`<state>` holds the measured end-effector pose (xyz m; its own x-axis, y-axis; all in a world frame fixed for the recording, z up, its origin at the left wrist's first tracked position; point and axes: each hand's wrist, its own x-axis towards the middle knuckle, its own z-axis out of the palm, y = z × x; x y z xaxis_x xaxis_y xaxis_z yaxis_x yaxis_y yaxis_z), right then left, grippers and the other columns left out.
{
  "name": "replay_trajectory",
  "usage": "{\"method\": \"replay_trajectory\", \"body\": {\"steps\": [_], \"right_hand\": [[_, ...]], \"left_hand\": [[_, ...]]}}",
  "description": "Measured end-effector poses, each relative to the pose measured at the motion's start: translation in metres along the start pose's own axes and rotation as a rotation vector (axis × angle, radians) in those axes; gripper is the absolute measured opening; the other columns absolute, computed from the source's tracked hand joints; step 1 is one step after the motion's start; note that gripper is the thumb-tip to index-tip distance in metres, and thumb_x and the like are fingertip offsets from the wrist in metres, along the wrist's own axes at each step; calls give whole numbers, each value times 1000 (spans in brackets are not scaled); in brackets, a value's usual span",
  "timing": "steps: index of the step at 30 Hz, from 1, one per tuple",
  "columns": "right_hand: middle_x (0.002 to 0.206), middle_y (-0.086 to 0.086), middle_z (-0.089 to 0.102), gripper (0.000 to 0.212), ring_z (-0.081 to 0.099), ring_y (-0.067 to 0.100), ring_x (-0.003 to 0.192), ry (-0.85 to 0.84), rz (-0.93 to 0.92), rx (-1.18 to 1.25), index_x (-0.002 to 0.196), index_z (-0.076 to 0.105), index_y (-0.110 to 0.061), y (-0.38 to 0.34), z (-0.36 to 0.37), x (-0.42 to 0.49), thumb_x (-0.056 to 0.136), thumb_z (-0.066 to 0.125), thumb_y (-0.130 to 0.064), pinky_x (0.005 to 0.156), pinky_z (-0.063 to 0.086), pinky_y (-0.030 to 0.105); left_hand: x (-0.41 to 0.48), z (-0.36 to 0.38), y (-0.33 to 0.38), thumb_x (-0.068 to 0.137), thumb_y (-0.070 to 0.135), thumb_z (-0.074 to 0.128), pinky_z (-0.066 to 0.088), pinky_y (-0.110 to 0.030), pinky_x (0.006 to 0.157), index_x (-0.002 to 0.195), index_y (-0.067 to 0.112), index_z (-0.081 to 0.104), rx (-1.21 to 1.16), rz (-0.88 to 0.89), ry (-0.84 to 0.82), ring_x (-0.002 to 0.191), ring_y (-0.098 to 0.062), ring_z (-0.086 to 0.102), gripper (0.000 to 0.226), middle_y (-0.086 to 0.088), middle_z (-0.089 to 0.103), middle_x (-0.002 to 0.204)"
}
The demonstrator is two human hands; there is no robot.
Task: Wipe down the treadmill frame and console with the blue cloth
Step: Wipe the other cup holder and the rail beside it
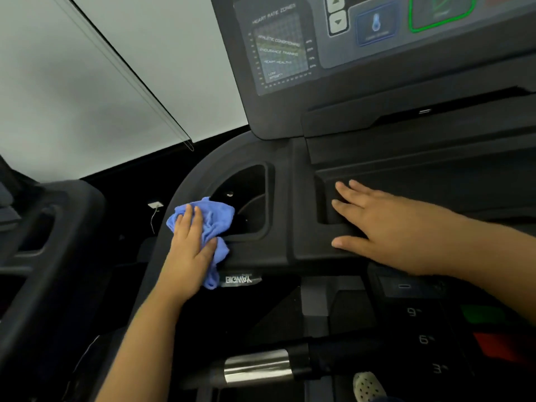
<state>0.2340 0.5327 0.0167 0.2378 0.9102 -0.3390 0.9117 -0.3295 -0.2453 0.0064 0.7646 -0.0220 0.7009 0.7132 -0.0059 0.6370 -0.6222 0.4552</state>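
Two hands are on the treadmill: the left hand (190, 250) presses the bunched blue cloth (213, 224) flat against the rim beside the cup holder (249, 198), and the right hand (374, 224) rests open on the console tray (435, 181). Because the cloth is only pressed, not gripped, I think it can slip into the recess or fall off the edge.

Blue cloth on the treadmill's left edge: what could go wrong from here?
1. The left hand presses the blue cloth flat, not gripping; a loose end hangs off the rim and it could slip down.
2. The cup holder beside it holds a small metal piece; wiping in could snag it.
3. The right hand braces on the tray below the console buttons; an accidental press seems possible.
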Motion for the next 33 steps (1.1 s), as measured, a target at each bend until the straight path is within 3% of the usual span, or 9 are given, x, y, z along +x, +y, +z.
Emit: {"method": "replay_trajectory", "body": {"steps": [5, 11, 15, 23, 25, 27, 30, 31, 33], "right_hand": [[159, -3, -2, 64, 1, 8, 145, 75, 49, 22, 150, 10, -23, -6, 3, -2, 96, 19, -55, 115, 13, 27], [157, -5, -16, 54, -10, 7, 144, -17, -29, -15, 150, -6, -22, -1, 11, 7, 102, 11, -41, 116, 4, 28], [153, -13, -20, 55, -16, 2, 141, -61, -36, 35, 148, -11, -28, 2, 6, 10, 101, 13, -44, 117, 1, 30], [154, -15, -17, 56, -13, 1, 142, -43, -29, 67, 149, -9, -29, 0, 7, 8, 100, 13, -47, 119, 3, 32], [155, -15, -16, 57, -11, 2, 142, -35, -29, 65, 149, -7, -29, -2, 7, 8, 100, 13, -48, 119, 5, 33], [156, -14, -12, 57, -8, 2, 143, -9, -26, 63, 150, -3, -29, -4, 7, 8, 100, 14, -49, 119, 7, 32], [158, -12, 2, 58, 3, 5, 145, 88, -8, 47, 151, 8, -28, -9, 6, -2, 98, 14, -52, 114, 17, 31], [158, -11, 8, 59, 8, 7, 145, 131, 5, 25, 150, 11, -29, -10, 6, -6, 98, 14, -54, 111, 22, 31], [156, -10, 17, 62, 18, 11, 144, 214, 49, -25, 150, 12, -29, -15, 9, -16, 95, 13, -59, 106, 31, 33]], "left_hand": [[48, -32, -25, 99, 20, 45, -1, -22, 116, 151, 20, 4, 203, 238, -261, 143, -2, -10, 66, 12, -6, 156], [106, -37, -18, 86, 72, 23, -1, -14, 113, 147, 28, 0, 369, 460, -318, 144, -7, -5, 79, 9, 0, 155], [130, -32, -14, 89, 61, 33, 4, -7, 110, 150, 18, 15, 372, 532, -242, 139, -6, 11, 76, -4, 17, 155], [157, 2, 19, 98, 31, 39, 15, -19, 113, 142, 6, 38, 197, 489, -56, 139, -21, 30, 50, -10, 37, 148], [169, 9, 37, 99, 24, 40, 25, -20, 105, 131, 2, 50, 133, 473, 9, 129, -26, 42, 40, -13, 50, 136], [183, 15, 62, 94, 16, 42, 41, -26, 83, 104, -3, 63, 83, 423, 38, 99, -29, 60, 30, -16, 66, 102], [204, 26, 91, 75, 12, 45, 42, -11, 48, 62, -4, 62, 108, 291, -76, 45, -16, 52, 27, 10, 55, 39], [210, 33, 95, 71, 16, 47, 35, -2, 46, 58, 7, 59, 24, 234, -62, 48, -9, 50, 20, 23, 52, 38], [220, 42, 101, 84, 15, 50, 37, 3, 63, 74, 36, 53, -16, 235, 37, 61, 15, 53, 24, 49, 42, 46]]}}
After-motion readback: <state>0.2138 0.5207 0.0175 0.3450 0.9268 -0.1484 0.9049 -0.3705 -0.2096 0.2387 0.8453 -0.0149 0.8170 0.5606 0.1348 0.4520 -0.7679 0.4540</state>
